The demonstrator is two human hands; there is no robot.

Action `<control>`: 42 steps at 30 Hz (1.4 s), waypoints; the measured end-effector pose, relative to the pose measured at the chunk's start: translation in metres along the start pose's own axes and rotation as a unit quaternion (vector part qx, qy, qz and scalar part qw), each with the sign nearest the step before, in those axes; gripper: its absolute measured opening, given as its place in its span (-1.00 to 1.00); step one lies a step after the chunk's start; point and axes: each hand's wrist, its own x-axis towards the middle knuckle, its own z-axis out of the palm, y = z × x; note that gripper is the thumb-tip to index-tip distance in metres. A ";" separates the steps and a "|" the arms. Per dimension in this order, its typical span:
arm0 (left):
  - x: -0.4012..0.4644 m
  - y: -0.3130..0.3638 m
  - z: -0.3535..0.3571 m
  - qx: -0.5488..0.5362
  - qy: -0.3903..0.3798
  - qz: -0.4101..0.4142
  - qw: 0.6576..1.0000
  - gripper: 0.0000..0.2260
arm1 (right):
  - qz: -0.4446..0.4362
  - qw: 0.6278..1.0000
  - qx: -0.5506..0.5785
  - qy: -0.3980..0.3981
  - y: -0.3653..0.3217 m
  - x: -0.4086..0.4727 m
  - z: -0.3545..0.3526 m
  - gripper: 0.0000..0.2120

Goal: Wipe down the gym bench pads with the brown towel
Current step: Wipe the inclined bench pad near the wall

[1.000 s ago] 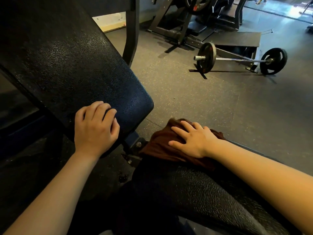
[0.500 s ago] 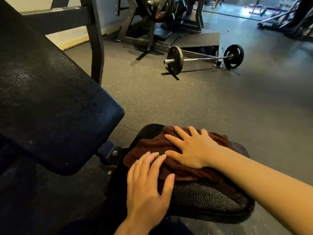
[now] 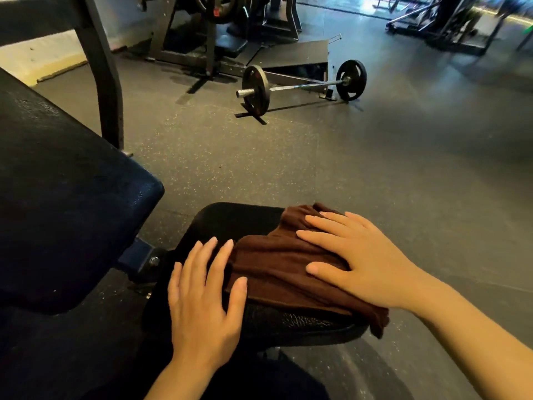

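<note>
The brown towel [image 3: 277, 269] lies bunched on the black seat pad [image 3: 230, 220] of the gym bench, covering its right half and hanging over the near right edge. My right hand [image 3: 363, 264] presses flat on the towel with straight fingers. My left hand [image 3: 202, 301] lies flat on the seat pad's left side, fingers spread, its fingertips touching the towel's left edge. The dark blue back pad [image 3: 66, 197] slopes up at the left, apart from both hands.
A barbell [image 3: 302, 85] with black plates lies on the grey rubber floor [image 3: 375, 174] ahead. A black frame post [image 3: 106, 90] rises behind the back pad. Weight machines [image 3: 219, 27] stand at the back and at the far right.
My left hand left the back pad and came down flat on the seat pad beside the towel. My right hand slid the towel to the right across the seat.
</note>
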 end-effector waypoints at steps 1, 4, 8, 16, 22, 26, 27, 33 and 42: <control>-0.001 0.000 0.001 0.003 -0.004 0.006 1.000 -0.52 | 0.008 1.000 0.012 0.014 -0.004 -0.003 0.001 -0.28; -0.002 -0.001 0.001 0.011 -0.008 0.021 1.000 -0.53 | 0.022 0.998 0.006 0.051 -0.024 -0.017 0.016 -0.35; 0.000 -0.003 0.000 0.006 -0.009 0.023 1.000 -0.53 | 0.031 0.981 -0.043 0.187 -0.064 -0.041 0.051 -0.52; 0.001 -0.004 -0.001 -0.004 -0.014 0.007 1.000 -0.49 | -0.064 0.965 0.154 0.201 -0.003 -0.010 0.027 -0.62; 0.002 0.000 -0.004 -0.004 -0.019 -0.004 1.000 -0.45 | -0.008 0.937 0.296 0.184 0.017 0.017 0.016 -0.61; 0.001 0.001 -0.005 -0.003 -0.025 -0.005 1.000 -0.44 | -0.001 0.932 0.253 0.259 0.003 -0.003 0.034 -0.62; 0.001 0.001 -0.005 -0.001 -0.023 -0.001 1.000 -0.45 | 0.001 0.928 0.248 0.279 -0.003 -0.010 0.039 -0.64; 0.000 0.002 -0.005 0.005 -0.033 0.005 0.999 -0.45 | -0.022 0.878 0.185 0.440 -0.039 -0.039 0.078 -0.70; 0.001 0.006 -0.005 -0.004 -0.050 0.021 0.999 -0.51 | -0.050 0.903 0.301 0.304 0.017 -0.015 0.053 -0.67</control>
